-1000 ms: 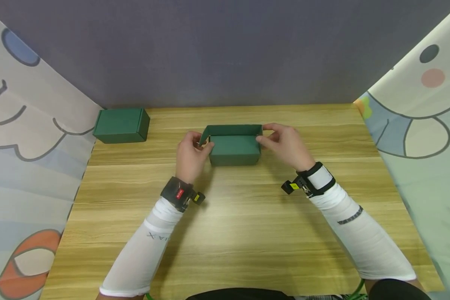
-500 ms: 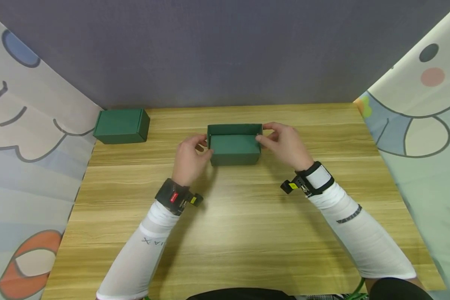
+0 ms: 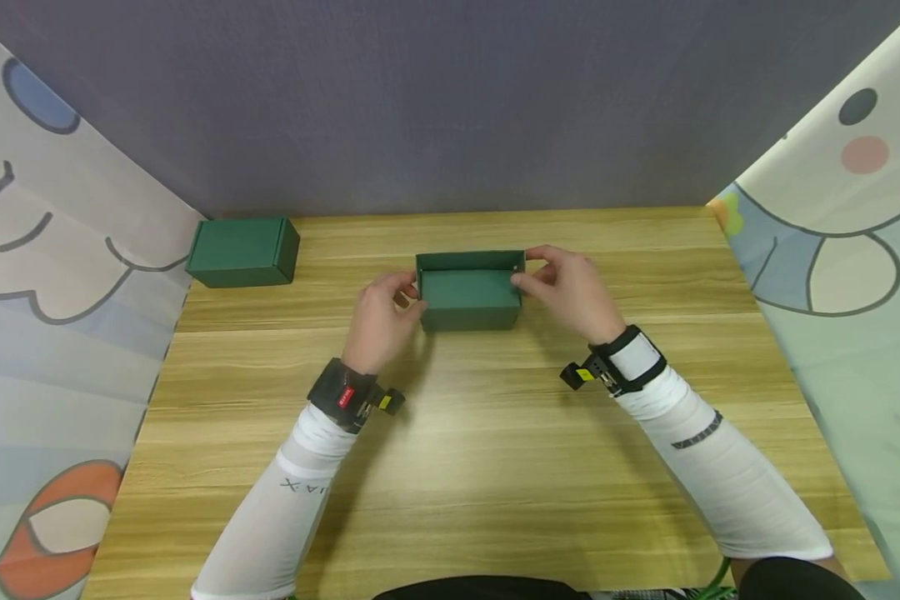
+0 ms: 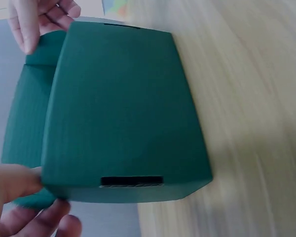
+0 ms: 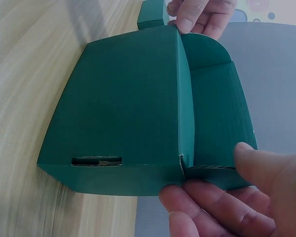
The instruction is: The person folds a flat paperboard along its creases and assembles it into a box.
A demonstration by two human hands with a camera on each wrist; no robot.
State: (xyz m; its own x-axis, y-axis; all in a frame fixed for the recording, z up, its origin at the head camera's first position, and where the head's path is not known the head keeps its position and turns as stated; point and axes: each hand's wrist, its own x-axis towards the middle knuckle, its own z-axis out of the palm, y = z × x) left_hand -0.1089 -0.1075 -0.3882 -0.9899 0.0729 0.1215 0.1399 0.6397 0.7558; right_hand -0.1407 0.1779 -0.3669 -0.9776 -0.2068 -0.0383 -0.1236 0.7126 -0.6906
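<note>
A green cardboard box [image 3: 471,318] stands in the middle of the wooden table, its lid [image 3: 471,260] raised at the back. My left hand [image 3: 381,321] pinches the lid's left side flap near the box's corner. On the opposite side, the right hand [image 3: 570,292] holds the right flap between thumb and fingers. Seen from the left wrist, the box's front wall [image 4: 118,108] has a slot near each end, and the left fingers [image 4: 47,219] lie beneath the flap. In the right wrist view, the right thumb [image 5: 256,160] touches the lid's edge.
A second green box [image 3: 242,252], closed, sits at the table's back left corner. Behind the table [image 3: 480,467] rises a grey panel [image 3: 450,100], with cartoon-printed cloth [image 3: 52,250] along the left side and more on the right.
The lid's left flap, slanted outward a second ago, has swung inward and now stands in line with the box's side. The left hand has shifted slightly left. The right hand stays nearly still.
</note>
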